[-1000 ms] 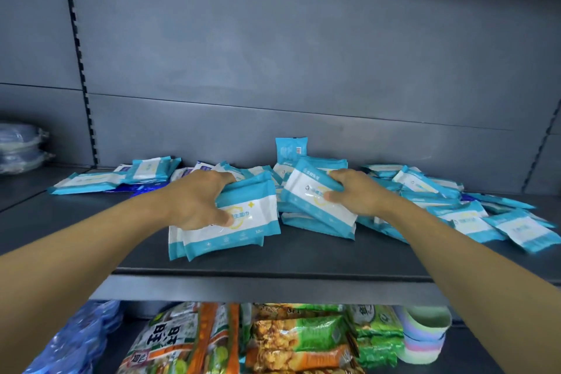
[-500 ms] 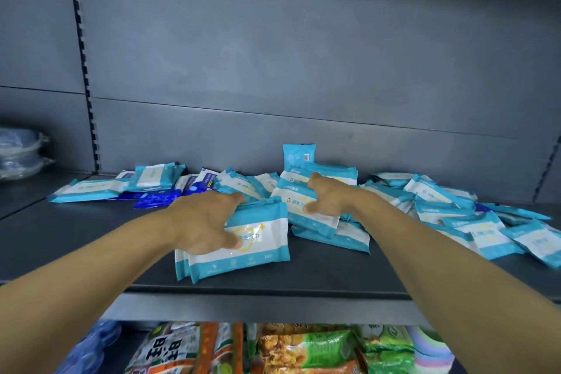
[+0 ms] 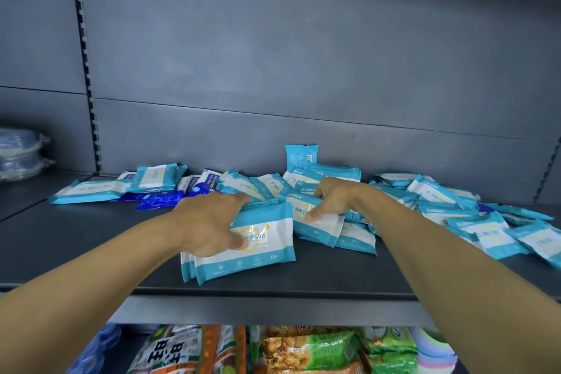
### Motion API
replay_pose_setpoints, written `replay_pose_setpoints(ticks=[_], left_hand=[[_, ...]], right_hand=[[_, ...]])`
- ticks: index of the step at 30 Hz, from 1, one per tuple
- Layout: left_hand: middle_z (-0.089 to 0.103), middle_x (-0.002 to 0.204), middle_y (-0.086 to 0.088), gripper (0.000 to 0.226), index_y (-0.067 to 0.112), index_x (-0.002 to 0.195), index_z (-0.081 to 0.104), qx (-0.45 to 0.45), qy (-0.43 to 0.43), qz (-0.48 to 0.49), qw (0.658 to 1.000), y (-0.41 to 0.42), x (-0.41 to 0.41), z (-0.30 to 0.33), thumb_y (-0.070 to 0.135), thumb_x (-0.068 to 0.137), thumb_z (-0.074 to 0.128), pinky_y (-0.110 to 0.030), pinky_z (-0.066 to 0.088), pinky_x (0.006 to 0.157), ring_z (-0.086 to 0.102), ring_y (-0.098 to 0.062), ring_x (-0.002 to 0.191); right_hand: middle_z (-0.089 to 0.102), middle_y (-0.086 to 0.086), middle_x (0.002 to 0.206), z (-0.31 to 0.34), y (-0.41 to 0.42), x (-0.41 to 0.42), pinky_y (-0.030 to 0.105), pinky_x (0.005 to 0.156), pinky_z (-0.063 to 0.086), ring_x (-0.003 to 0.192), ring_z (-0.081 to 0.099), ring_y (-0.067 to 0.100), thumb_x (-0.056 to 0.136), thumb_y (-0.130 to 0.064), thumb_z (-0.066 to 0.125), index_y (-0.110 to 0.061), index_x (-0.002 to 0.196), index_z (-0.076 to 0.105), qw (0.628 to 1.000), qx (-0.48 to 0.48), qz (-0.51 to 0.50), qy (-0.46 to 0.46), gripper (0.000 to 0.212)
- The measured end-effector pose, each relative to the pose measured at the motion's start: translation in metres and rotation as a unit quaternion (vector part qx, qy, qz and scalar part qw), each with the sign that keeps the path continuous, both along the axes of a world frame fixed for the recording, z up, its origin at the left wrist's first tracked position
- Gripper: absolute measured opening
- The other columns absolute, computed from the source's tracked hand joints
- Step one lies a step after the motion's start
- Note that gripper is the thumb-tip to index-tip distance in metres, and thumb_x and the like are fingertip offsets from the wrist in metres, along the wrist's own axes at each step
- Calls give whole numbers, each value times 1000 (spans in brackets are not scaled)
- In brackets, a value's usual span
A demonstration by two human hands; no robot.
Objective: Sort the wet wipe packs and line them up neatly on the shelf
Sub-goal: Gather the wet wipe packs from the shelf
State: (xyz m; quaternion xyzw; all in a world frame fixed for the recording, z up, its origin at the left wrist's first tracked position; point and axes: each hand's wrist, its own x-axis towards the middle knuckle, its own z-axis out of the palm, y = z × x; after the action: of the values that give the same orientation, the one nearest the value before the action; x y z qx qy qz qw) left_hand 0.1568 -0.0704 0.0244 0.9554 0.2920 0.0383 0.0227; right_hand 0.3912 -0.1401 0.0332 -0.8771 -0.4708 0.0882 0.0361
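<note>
Grey metal makes up the shelf (image 3: 91, 240) seen from the head camera, with a grey back panel (image 3: 273, 70) behind it. On the left, the left hand (image 3: 209, 223) grips a small stack of teal-and-white wet wipe packs (image 3: 258, 249) standing near the shelf's front edge; its fingers curl over the top of the stack while the thumb presses on the front face, so the hand is clamped on the packs. Just to the right of those fingers, the right hand (image 3: 334, 199) holds another teal wipe pack (image 3: 318, 225), fingers curled over its upper edge and thumb lying on its white label; this pack leans tilted against others lying under it. Beyond the fingers of both hands, a loose heap of wipe packs (image 3: 440, 200) spreads along the back of the shelf, most of it to the right of the right hand, with one pack (image 3: 300, 156) standing upright against the back panel. To the left of the left hand's fingers lie more teal packs (image 3: 91, 191) and a few dark blue packs (image 3: 158, 200). Far left, wrapped goods (image 3: 21, 149) sit on the neighbouring shelf. Below the hands, the lower shelf carries colourful snack bags (image 3: 303, 349).
</note>
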Motion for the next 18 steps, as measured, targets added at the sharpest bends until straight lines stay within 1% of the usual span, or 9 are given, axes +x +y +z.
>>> replay_pose_setpoints(ticks=[2,3,5,7,12,13,14,16,18], left_hand=[[50,130,10,63,35,139,30,-3,-2,1,1000,0,0,0,47,85,60,-35,45,93,50,-15,111],[49,132,10,64,35,140,29,-5,-2,2,1000,0,0,0,47,85,60,-35,45,93,50,-15,112],[49,133,10,65,35,140,28,-10,-4,2,1000,0,0,0,47,85,60,-35,45,94,49,-15,113],[49,133,10,64,35,140,29,-9,-4,2,1000,-1,0,0,46,85,60,-36,45,94,49,-15,113],[46,135,8,66,34,141,29,1,-2,13,1000,-6,-2,2,47,85,61,-37,44,95,46,-16,118],[46,135,8,65,33,140,29,1,-2,14,1000,-7,-2,2,46,85,61,-38,44,96,46,-17,119],[47,135,8,64,33,139,31,3,-3,15,1000,-8,-2,3,46,85,62,-38,44,96,46,-17,119],[47,134,7,62,31,138,33,8,-7,20,1000,-13,-3,3,45,85,62,-39,44,95,46,-17,119],[46,135,5,65,29,139,32,7,-12,29,999,-18,-5,4,44,85,63,-39,44,96,46,-18,121]], right_hand=[[51,0,117,1,-5,-1,32,87,44,104,50,20,76,-49,73,-13,122,46,1000,1,-8,17,65],[49,1,120,1,-7,-2,33,88,43,107,48,21,75,-47,74,-15,124,44,1000,8,-10,25,66],[43,1,135,-1,-12,-6,34,97,40,121,44,22,76,-43,75,-15,136,36,999,34,-10,38,77],[40,1,140,-2,-14,-12,32,99,39,126,41,22,76,-37,77,-14,139,32,997,68,0,35,81],[46,5,138,6,-35,-21,34,102,40,124,45,24,77,-32,76,-11,137,41,993,120,10,-23,72],[47,5,136,9,-43,-20,34,100,41,122,47,24,78,-31,75,-9,135,43,992,126,10,-24,68],[52,6,130,12,-52,-18,32,94,43,115,51,23,79,-30,75,-9,129,49,991,131,15,-22,61],[61,5,111,15,-70,-15,29,76,45,94,57,20,79,-31,73,-10,110,58,990,137,26,-20,40],[62,1,98,14,-87,-15,27,67,44,82,57,16,81,-32,72,-13,101,59,989,143,35,-8,31]])
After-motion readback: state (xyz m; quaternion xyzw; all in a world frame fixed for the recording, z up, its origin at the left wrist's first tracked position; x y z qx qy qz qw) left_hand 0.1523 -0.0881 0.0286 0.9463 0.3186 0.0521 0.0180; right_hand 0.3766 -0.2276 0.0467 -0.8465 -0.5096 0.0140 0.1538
